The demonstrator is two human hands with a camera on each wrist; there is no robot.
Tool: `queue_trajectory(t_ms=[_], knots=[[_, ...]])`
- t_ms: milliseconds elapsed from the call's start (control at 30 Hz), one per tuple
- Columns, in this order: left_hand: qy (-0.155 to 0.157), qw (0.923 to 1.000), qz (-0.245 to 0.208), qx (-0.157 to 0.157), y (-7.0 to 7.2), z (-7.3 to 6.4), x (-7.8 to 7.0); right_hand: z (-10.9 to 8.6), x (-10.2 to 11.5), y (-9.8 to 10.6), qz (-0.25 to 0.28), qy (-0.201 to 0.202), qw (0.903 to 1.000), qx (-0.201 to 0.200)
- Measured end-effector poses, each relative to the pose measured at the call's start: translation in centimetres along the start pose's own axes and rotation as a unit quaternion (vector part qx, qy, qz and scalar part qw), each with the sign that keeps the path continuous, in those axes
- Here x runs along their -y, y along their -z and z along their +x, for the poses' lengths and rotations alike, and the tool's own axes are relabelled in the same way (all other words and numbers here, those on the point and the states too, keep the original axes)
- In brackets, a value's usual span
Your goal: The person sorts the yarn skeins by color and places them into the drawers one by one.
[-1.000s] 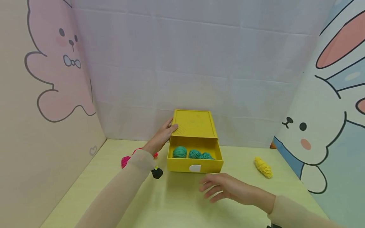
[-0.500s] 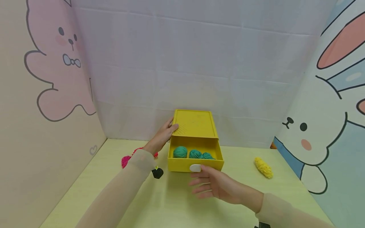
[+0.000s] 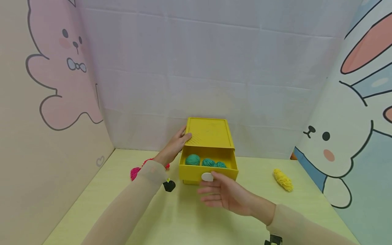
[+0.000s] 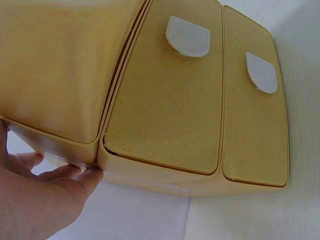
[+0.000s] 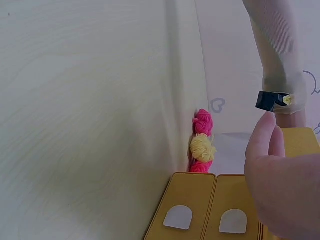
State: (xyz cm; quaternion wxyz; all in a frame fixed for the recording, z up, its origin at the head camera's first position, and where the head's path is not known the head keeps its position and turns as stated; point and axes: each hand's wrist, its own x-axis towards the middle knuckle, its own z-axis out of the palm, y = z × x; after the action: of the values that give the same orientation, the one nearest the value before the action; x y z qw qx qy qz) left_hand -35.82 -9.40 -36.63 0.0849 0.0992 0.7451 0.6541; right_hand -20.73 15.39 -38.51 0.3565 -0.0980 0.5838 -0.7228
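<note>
A yellow drawer cabinet [image 3: 209, 132] stands against the back wall, its top drawer [image 3: 196, 172] pulled out. Several teal yarn balls [image 3: 192, 159] lie inside that drawer. My left hand [image 3: 173, 147] grips the cabinet's left upper edge, thumb on top and fingers at the side. At the drawer front, my right hand [image 3: 228, 194] touches the panel beside the white handle [image 3: 207, 177] with its uppermost digit, the other fingers extended below. Two lower drawers, the middle drawer [image 4: 165, 100] and the bottom drawer [image 4: 255, 115], are closed in the left wrist view.
Yellow yarn [image 3: 283, 180] lies on the table at right. Left of the cabinet are pink yarn [image 3: 134, 173] and, in the right wrist view, a pale yellow yarn ball [image 5: 202, 148]. Printed side walls and a white cloth backdrop bound the table [image 3: 147, 221].
My right hand has moved left to the handle. The drawer front has shifted slightly back toward the cabinet, carrying the teal yarn. My left hand stays in place.
</note>
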Motion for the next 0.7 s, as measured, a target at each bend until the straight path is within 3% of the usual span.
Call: queue_trajectory(t_ms=[500,700], knots=[[0.004,1.0,0.001,-0.004,-0.2,-0.4,-0.2,3.0,1.1,2.0,-0.017,0.029,0.9984,-0.045],[-0.002,1.0,0.0,-0.004,-0.2,-0.6,-0.3,3.9,1.6,2.8,-0.021,0.045,0.9978,-0.045]])
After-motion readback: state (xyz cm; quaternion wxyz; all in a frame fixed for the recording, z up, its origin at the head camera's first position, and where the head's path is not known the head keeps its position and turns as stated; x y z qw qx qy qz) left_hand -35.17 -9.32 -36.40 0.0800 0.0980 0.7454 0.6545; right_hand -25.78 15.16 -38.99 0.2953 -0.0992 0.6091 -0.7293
